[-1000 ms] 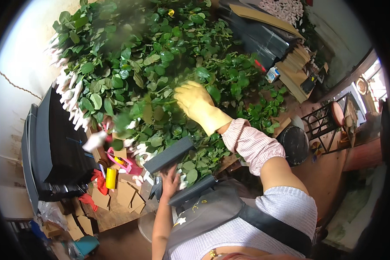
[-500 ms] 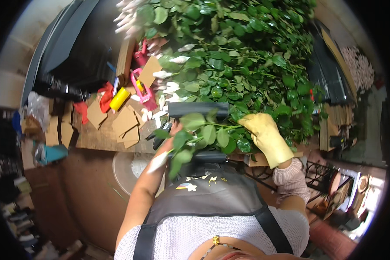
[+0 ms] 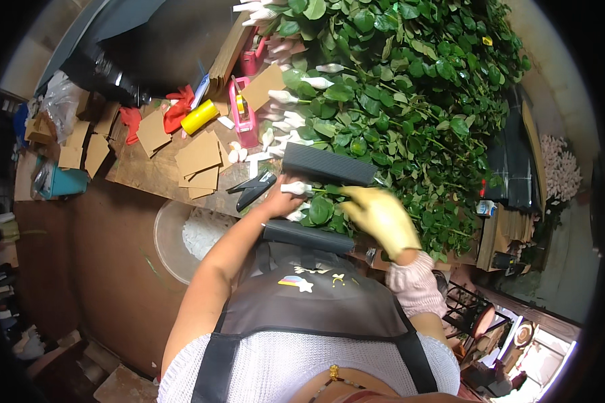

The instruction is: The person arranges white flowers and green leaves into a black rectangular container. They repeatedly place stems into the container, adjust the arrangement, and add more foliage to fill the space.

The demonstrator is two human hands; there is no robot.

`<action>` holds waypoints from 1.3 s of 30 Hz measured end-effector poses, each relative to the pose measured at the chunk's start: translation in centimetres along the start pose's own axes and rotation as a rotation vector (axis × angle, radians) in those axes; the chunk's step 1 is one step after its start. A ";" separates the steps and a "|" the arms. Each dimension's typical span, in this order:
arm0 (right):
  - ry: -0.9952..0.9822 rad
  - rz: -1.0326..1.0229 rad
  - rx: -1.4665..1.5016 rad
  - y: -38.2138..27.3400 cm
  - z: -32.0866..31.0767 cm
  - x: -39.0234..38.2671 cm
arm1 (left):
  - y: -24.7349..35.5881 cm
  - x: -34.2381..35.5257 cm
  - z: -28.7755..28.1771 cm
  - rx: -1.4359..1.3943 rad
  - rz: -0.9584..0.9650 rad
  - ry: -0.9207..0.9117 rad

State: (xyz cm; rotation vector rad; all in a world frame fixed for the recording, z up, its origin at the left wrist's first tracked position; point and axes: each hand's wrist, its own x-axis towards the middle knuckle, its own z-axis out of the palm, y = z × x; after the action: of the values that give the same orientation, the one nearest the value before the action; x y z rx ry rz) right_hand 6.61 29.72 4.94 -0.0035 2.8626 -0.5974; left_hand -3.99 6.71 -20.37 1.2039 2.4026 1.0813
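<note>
Bud (image 3: 294,189) wrapped in white sits at the centre of the frame between dark ridged panels (image 3: 328,164), the bare left hand (image 3: 279,202) just beneath it, the gloved right hand (image 3: 383,217) blurred near its stem (image 3: 324,191); whether either grips I cannot tell; leafy foliage (image 3: 403,101) fills the upper right

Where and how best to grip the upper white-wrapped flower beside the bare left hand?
Probably by its green stem, right of the white-wrapped head, from the right: it lies sideways, head left, and the left hand crowds the head end.
</note>
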 end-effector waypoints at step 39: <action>-0.059 0.233 -0.281 2.3 15.3 9.8 | 0.8 1.3 -1.3 -0.343 -0.631 0.181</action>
State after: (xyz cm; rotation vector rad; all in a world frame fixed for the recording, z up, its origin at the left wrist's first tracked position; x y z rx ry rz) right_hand 0.42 25.28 -11.73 0.2580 2.8077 -0.1458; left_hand -5.03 7.37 -18.75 0.2134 2.3267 1.3301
